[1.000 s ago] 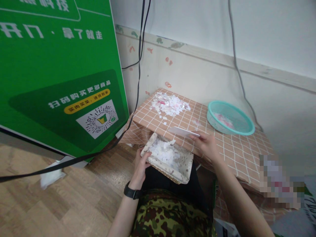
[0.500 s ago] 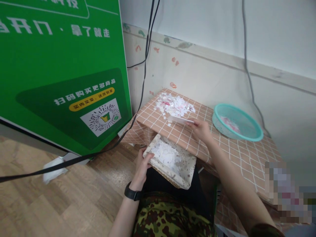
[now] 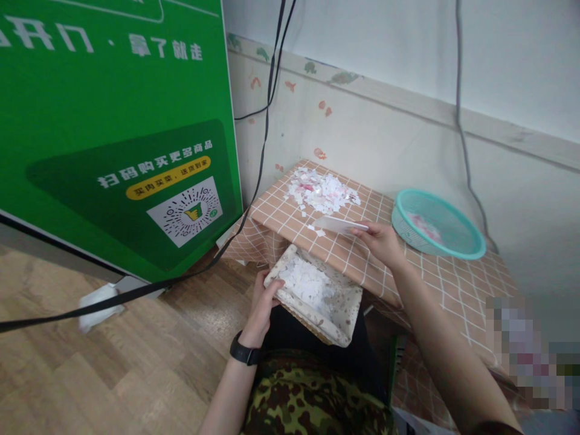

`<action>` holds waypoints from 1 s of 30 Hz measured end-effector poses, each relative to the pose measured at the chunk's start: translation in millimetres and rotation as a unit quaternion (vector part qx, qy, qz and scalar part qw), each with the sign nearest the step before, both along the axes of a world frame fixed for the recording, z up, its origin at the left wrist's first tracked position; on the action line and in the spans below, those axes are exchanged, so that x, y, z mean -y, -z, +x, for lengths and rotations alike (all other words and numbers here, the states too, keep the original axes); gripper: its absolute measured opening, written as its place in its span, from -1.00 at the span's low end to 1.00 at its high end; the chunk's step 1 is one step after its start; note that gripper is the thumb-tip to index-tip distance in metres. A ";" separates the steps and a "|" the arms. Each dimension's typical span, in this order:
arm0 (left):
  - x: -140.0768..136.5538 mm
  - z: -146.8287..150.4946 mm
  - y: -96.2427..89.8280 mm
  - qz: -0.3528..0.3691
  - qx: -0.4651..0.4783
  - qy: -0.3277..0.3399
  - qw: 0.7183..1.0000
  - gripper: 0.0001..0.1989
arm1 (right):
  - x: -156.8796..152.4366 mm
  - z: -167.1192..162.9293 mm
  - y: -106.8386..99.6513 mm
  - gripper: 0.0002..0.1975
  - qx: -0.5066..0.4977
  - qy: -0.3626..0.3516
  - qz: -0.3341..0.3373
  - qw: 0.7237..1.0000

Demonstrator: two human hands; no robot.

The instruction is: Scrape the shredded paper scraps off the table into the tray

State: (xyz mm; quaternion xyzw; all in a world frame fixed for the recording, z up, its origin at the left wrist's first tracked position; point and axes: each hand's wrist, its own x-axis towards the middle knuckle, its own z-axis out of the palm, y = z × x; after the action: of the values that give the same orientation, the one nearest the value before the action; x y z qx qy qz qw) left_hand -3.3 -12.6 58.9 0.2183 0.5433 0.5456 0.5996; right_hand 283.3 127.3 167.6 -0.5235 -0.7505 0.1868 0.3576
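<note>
pale wall (image 3: 385,139), wood-grain floor (image 3: 136,368), green panel (image 3: 109,96)

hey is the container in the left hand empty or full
Neither: it is partly filled. White scraps lie in the container toward the left hand, while the opposite wall shows bare.

- The place looked like a shop's corner, though its exact kind could not be told.
- A tall green panel (image 3: 149,96) carried Chinese lettering (image 3: 156,164) about scanning to buy goods, above a printed code (image 3: 185,211).
- The floor (image 3: 149,374) was wood-patterned.
- A table under checked cloth (image 3: 272,208) stood by a pale wall (image 3: 385,139) with orange marks (image 3: 319,153).
</note>
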 end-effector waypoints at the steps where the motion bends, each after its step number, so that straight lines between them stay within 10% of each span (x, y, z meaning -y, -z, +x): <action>1: 0.2 0.0 -0.8 -0.001 -0.002 0.000 1.000 -0.55 | -1.2 -0.8 -1.1 -0.54 0.004 -0.006 -0.005 1.000; 30: -2.0 -0.8 5.0 -0.002 -0.007 -0.006 1.000 -0.56 | -15.4 12.5 -7.8 -0.51 -0.023 -0.046 -0.079 0.996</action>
State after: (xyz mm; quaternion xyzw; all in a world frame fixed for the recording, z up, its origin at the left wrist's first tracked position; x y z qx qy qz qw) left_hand -4.0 -10.6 53.9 0.2181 0.5494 0.5465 0.5931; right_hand 295.8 142.7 175.4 -0.5105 -0.7481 0.2736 0.3237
